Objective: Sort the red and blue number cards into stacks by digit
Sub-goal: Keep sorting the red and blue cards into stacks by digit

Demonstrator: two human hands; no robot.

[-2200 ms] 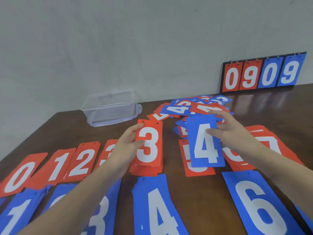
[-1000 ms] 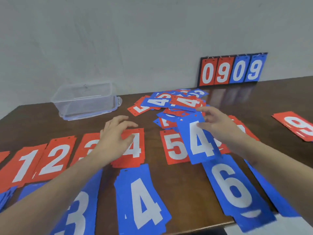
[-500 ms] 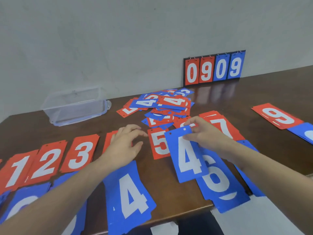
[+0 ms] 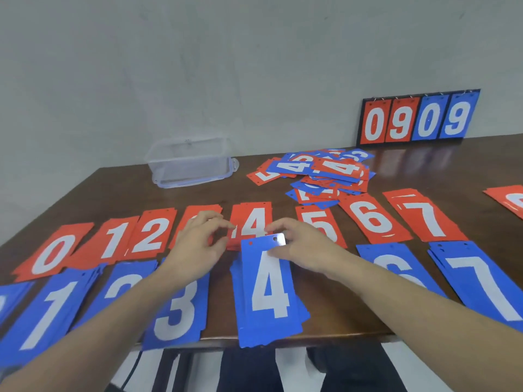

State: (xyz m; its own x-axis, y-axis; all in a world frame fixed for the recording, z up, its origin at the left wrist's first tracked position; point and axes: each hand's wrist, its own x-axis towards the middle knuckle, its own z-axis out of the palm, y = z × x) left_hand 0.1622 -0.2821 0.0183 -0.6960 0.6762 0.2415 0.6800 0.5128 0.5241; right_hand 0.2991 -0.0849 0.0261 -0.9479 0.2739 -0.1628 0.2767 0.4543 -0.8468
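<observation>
We near midpoint of sort: red stacks 0–7 (image 4: 249, 224) and blue stacks (image 4: 175, 304) rowed along table (image 4: 198, 193) front. Our right hand (image 4: 300, 244) pinches blue 4 card (image 4: 268, 290) by top edge, laid onto blue 4 stack. Left hand (image 4: 198, 244) hovers, fingers loosely curled, holding nothing. Unsorted heap (image 4: 319, 174) waits behind.

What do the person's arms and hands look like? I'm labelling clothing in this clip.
Both forearms are bare as far as the frame shows: no sleeves, gloves, watch, bracelet or rings visible on the left hand or the right hand. No markings show.
</observation>
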